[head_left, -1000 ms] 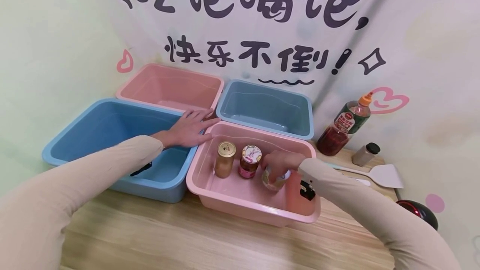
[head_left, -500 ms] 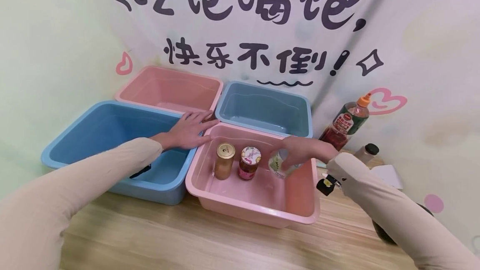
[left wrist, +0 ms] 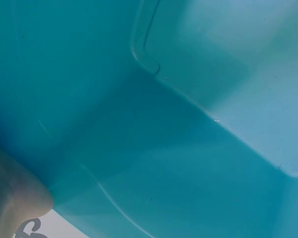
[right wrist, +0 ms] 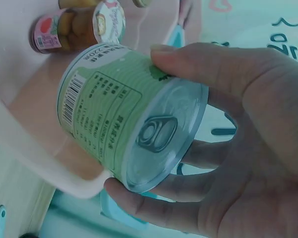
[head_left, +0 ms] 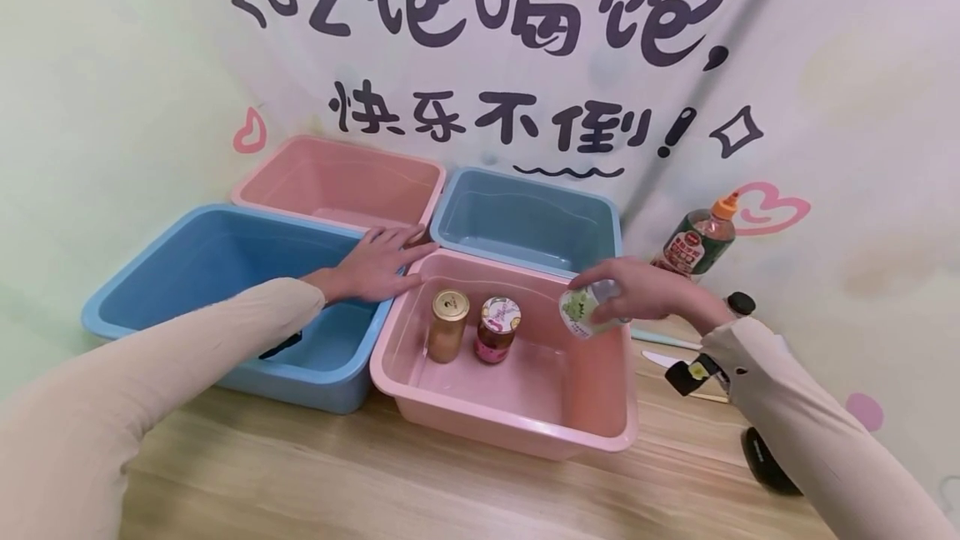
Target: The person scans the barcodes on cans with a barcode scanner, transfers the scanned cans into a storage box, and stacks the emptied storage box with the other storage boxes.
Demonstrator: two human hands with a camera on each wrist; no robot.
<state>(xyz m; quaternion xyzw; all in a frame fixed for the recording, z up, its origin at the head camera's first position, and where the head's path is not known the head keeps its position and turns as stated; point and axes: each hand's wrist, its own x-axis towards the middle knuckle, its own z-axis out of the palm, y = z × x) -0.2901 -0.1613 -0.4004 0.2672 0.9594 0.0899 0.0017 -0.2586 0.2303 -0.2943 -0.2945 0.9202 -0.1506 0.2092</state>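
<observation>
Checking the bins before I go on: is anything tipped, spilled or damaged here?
Nothing is spilled or damaged. The only tilted thing is the green-labelled can, because the right hand holds it. The two jars stand upright in the near pink bin.

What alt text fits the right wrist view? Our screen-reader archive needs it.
The right hand grips a green-labelled can with a pull-tab lid, tilted on its side above a pink bin. A pink-labelled jar shows behind it.
</observation>
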